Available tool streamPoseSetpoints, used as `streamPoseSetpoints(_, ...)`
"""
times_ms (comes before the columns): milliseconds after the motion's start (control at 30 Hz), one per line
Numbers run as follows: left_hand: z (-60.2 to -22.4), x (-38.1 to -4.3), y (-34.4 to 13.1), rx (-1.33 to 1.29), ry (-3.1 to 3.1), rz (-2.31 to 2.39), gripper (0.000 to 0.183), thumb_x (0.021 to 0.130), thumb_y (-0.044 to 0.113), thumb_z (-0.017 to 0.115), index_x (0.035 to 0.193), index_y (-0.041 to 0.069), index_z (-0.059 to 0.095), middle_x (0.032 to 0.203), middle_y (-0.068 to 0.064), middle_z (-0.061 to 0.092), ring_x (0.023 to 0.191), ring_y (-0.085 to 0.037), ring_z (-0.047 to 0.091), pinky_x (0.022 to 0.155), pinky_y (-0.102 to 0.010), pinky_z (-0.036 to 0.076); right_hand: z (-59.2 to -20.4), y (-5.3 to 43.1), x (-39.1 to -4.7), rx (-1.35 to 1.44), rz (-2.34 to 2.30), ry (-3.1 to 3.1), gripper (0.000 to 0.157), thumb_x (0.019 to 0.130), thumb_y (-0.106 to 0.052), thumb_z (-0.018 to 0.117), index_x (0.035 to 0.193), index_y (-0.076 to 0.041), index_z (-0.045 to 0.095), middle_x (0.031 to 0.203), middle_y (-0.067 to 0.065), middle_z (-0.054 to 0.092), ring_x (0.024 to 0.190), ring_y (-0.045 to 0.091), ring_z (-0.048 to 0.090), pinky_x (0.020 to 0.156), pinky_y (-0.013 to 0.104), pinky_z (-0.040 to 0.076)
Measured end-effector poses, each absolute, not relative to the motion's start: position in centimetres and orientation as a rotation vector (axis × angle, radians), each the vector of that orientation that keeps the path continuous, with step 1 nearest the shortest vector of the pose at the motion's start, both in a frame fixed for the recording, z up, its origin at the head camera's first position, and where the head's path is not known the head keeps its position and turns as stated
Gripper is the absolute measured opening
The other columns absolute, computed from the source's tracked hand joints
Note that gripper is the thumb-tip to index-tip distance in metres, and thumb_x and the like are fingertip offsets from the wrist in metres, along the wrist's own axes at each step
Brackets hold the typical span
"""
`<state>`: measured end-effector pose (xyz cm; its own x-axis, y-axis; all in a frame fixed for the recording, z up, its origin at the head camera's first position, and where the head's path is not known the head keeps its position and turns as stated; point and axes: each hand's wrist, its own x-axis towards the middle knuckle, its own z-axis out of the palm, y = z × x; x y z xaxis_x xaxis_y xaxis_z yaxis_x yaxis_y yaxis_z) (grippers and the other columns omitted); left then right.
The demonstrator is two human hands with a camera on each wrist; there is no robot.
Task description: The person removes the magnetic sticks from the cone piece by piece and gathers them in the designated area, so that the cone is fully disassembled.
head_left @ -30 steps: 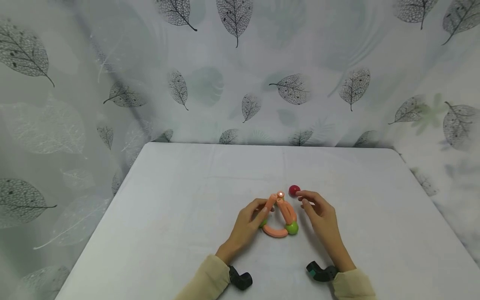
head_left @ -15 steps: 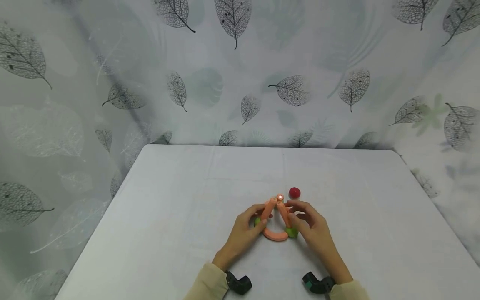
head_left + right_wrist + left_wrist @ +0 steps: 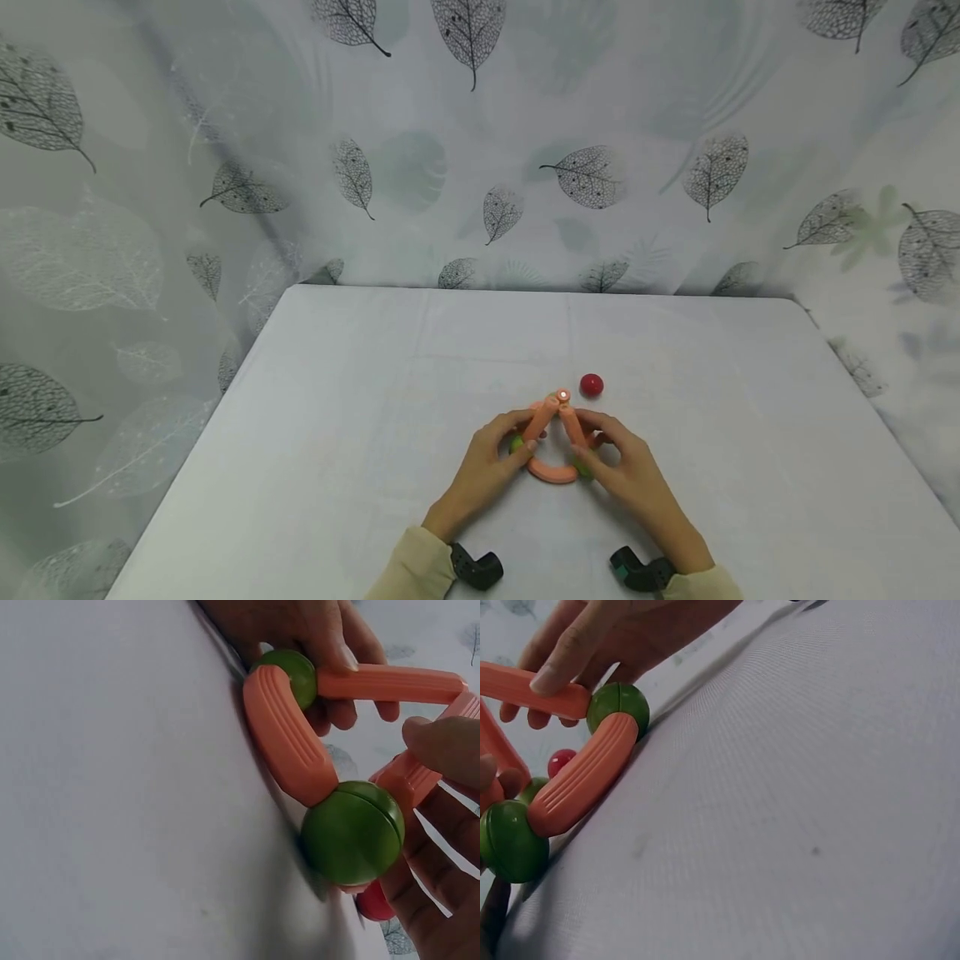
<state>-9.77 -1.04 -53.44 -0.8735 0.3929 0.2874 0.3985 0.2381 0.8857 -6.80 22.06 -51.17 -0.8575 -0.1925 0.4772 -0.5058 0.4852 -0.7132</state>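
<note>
A toy frame of orange magnetic-style sticks and green balls stands on the white table. My left hand (image 3: 480,471) pinches the straight orange stick (image 3: 540,418) on its left side. Between thumb and fingers, my right hand (image 3: 633,475) holds the straight orange stick (image 3: 572,425) on the right. The two sticks lean together near the top, by an orange end piece (image 3: 562,395). A curved orange stick (image 3: 589,776) joins two green balls (image 3: 514,841) at the near bottom. Another green ball (image 3: 536,789) sits farther back, partly hidden. The right wrist view shows a green ball (image 3: 352,832) close up.
A loose red ball (image 3: 592,385) lies on the table just behind the frame, to the right. The white table (image 3: 360,400) ends at a leaf-patterned curtain (image 3: 510,125). Black wrist devices (image 3: 477,568) sit at both sleeves.
My right hand has come away from the red ball, toward me and left, and now grips the right orange stick. My left hand keeps its hold. The red ball stays behind the frame.
</note>
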Motion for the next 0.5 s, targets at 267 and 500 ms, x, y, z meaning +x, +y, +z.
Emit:
streamPoseSetpoints(267, -53.6, -9.7, -0.9, -0.865, -2.441, -1.627, 0.040, 0.099, 0.015, 0.071, 0.139, 0.015, 0.065, 0.137, -0.002, 0.069, 0.123, -0.019, 0.065, 0.107, -0.036, 0.051, -50.3, 23.4, -6.5, 0.622, 1.287, -2.481, 0.044, 0.083, 0.000, 0.084, 0.120, -0.016, 0.069, 0.100, -0.008, 0.068, 0.090, 0.005, 0.062, 0.075, 0.020, 0.055)
streamPoseSetpoints(500, -53.7, -9.7, -0.9, -0.841, -2.452, -1.581, 0.036, 0.099, 0.017, 0.071, 0.135, 0.015, 0.067, 0.117, 0.000, 0.072, 0.106, -0.013, 0.064, 0.096, -0.033, 0.051, -50.2, 24.0, -6.4, 0.660, 1.232, -2.508, 0.042, 0.084, 0.001, 0.083, 0.121, -0.011, 0.068, 0.101, -0.007, 0.070, 0.091, 0.005, 0.065, 0.075, 0.021, 0.057)
